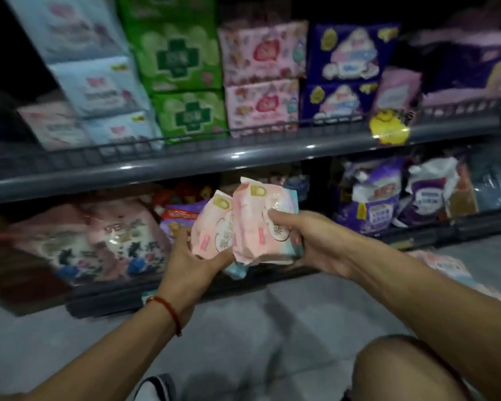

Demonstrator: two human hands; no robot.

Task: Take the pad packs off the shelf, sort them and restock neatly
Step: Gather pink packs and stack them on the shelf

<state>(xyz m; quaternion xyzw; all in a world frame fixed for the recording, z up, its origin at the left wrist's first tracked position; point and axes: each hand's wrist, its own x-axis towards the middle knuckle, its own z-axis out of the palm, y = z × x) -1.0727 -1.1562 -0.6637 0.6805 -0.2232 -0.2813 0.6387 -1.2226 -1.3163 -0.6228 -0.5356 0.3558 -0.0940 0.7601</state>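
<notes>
Two soft pink pad packs (pixel 243 224), pastel with teal edges and yellow corner marks, are held upright side by side before the lower shelf (pixel 243 287). The left hand (pixel 191 261) cups beneath, fingers curled; right hand (pixel 310 241) grips, thumb clamped on front.

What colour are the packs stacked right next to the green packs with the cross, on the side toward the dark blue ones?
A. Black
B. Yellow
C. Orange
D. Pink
D. On the upper grey shelf rail, the two stacked pink plastic packs with a red cartoon print sit directly between the green plastic packs with a dark green cross and the dark blue plastic packs.
</notes>
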